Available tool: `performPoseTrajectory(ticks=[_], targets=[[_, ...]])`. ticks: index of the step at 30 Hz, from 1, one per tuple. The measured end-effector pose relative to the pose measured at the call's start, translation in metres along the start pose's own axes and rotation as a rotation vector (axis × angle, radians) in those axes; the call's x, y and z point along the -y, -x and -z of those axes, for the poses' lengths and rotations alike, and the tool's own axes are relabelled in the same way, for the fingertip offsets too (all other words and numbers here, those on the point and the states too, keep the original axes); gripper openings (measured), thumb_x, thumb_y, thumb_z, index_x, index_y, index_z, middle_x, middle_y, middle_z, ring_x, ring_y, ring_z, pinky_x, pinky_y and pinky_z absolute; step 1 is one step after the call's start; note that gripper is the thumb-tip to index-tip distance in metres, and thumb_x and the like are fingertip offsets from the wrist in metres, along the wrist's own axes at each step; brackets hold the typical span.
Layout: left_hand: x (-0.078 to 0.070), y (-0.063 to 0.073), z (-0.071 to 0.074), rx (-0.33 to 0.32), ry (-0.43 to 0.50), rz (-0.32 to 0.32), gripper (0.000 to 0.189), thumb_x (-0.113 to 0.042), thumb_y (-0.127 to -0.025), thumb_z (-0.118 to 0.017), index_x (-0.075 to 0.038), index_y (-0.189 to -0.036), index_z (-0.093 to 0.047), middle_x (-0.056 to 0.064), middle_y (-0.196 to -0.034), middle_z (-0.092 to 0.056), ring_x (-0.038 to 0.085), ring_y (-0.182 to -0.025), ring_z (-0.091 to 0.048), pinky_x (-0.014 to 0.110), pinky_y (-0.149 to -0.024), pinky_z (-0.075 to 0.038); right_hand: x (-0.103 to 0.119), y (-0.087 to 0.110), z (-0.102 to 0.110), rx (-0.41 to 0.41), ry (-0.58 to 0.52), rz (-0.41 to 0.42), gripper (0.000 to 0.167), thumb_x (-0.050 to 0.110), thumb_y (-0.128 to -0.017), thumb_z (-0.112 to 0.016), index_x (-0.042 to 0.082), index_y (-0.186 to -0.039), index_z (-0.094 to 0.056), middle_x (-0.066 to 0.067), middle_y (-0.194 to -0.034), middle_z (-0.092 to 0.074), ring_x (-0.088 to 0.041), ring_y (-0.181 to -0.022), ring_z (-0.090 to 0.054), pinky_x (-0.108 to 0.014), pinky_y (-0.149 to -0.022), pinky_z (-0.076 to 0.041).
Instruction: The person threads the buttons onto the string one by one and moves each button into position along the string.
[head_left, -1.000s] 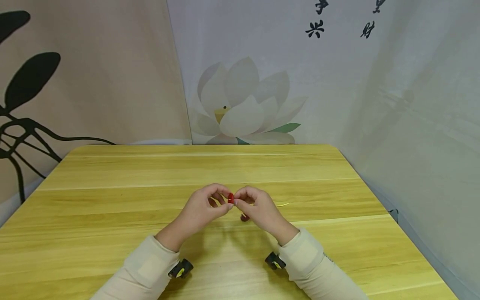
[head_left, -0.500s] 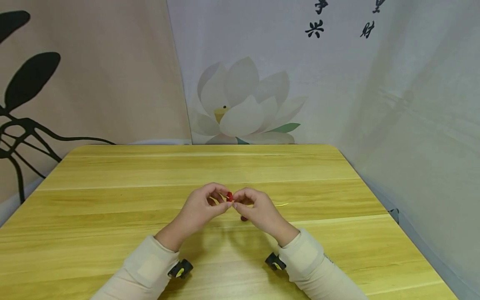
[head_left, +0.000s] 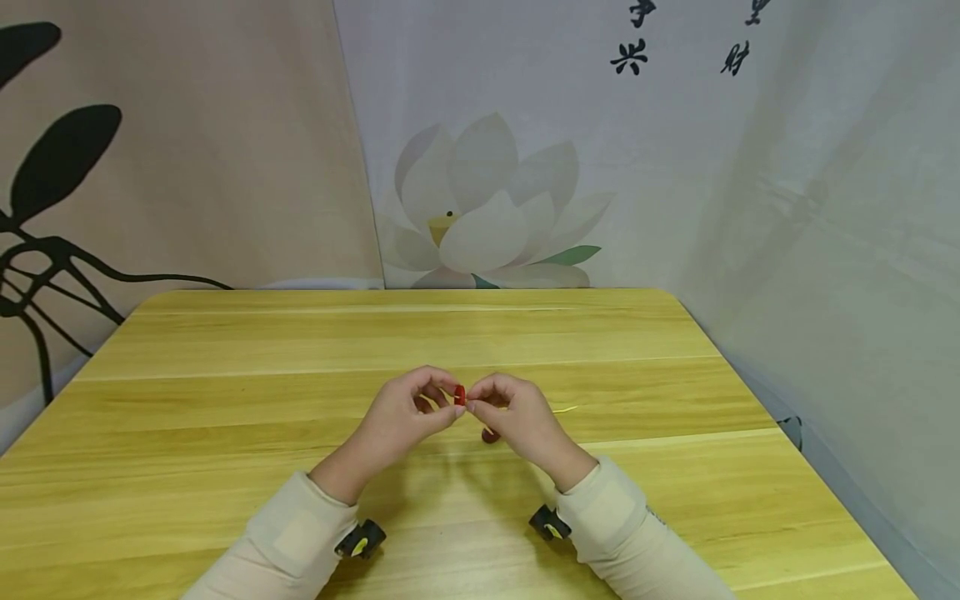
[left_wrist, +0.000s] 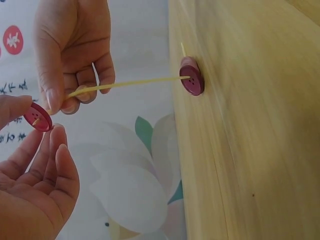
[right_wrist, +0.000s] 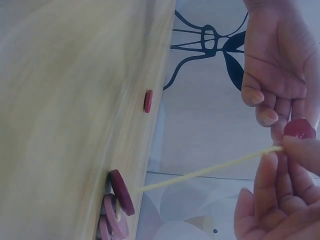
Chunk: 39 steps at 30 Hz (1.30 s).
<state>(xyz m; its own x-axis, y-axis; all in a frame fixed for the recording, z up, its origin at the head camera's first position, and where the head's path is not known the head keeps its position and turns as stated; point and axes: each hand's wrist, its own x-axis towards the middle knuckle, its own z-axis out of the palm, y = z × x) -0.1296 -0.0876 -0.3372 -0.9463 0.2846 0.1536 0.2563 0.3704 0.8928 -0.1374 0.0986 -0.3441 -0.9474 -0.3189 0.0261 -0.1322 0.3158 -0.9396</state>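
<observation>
My left hand [head_left: 405, 421] pinches a red button [left_wrist: 38, 117] on edge between thumb and fingertips. A short yellowish tip shows at one of its holes. Close beside it, my right hand [head_left: 525, 421] pinches a yellow string [left_wrist: 130, 83] between thumb and fingers; the fingertips of both hands nearly meet. From there the string runs down, stretched, to a dark red button [left_wrist: 192, 81] at the tabletop and passes through it. Behind that one, pink buttons [right_wrist: 116, 217] stand stacked together in the right wrist view. In the head view the right hand hides most of them.
The wooden table [head_left: 300, 333] extends around both hands. A separate red button [right_wrist: 148, 101] lies on it in the right wrist view. The string's tail [head_left: 565, 409] lies to the right of the right hand. Printed curtains [head_left: 487, 208] hang behind.
The hands stay almost in place. The pinched red button has tilted and shifted slightly left, and the dark red button was briefly more covered by the right hand half a second ago.
</observation>
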Motion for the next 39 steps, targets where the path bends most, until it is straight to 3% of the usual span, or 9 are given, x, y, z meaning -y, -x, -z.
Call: performPoseTrajectory(ticks=[6,14,21,29,39], targets=[[0.0,0.0,-0.0005,-0.002,0.001,0.004,0.022,-0.012,-0.086,-0.072,-0.007,-0.106,-0.065,0.0,-0.091,-0.065,0.016,-0.084,-0.059,0.035,-0.078,-0.048,0.0009,0.0,0.0003,-0.006,-0.01,-0.007,0.009,0.007,-0.093,-0.063,0.001,-0.099,-0.065,-0.019,-0.095,-0.063,-0.024,-0.063,-0.058,-0.046,-0.065,-0.056],[0.002,0.0001,-0.0007,-0.004,0.003,-0.021,0.022,-0.013,-0.087,-0.072,-0.005,-0.106,-0.066,0.002,-0.09,-0.066,0.015,-0.083,-0.059,0.034,-0.076,-0.047,0.0027,-0.0001,0.0001,-0.004,0.013,0.016,0.008,0.008,-0.094,-0.062,0.002,-0.098,-0.065,-0.012,-0.093,-0.065,-0.023,-0.068,-0.059,-0.047,-0.065,-0.056],[0.0002,0.0007,0.0,-0.01,0.01,0.023,0.022,-0.013,-0.086,-0.073,-0.008,-0.107,-0.065,0.001,-0.09,-0.065,0.016,-0.083,-0.058,0.034,-0.075,-0.048,0.0034,0.001,0.0002,0.013,0.042,0.044,0.009,0.008,-0.094,-0.061,0.002,-0.099,-0.066,-0.01,-0.095,-0.066,-0.016,-0.07,-0.057,-0.049,-0.063,-0.054],[0.0016,0.0012,0.0011,-0.017,0.021,0.015,0.022,-0.014,-0.087,-0.072,-0.006,-0.107,-0.064,0.003,-0.095,-0.065,0.016,-0.085,-0.058,0.034,-0.076,-0.047,0.0033,0.0013,0.0006,0.034,0.058,0.055,0.011,0.007,-0.093,-0.062,0.003,-0.102,-0.067,-0.01,-0.1,-0.066,-0.018,-0.077,-0.058,-0.048,-0.064,-0.055],[0.0022,0.0016,0.001,-0.017,0.013,0.018,0.018,-0.012,-0.085,-0.073,-0.008,-0.099,-0.064,0.0,-0.087,-0.064,0.016,-0.082,-0.058,0.033,-0.075,-0.047,0.0042,0.0008,0.0001,0.015,0.052,-0.001,0.01,0.011,-0.094,-0.063,0.004,-0.1,-0.068,-0.01,-0.096,-0.066,-0.028,-0.063,-0.059,-0.045,-0.064,-0.055]])
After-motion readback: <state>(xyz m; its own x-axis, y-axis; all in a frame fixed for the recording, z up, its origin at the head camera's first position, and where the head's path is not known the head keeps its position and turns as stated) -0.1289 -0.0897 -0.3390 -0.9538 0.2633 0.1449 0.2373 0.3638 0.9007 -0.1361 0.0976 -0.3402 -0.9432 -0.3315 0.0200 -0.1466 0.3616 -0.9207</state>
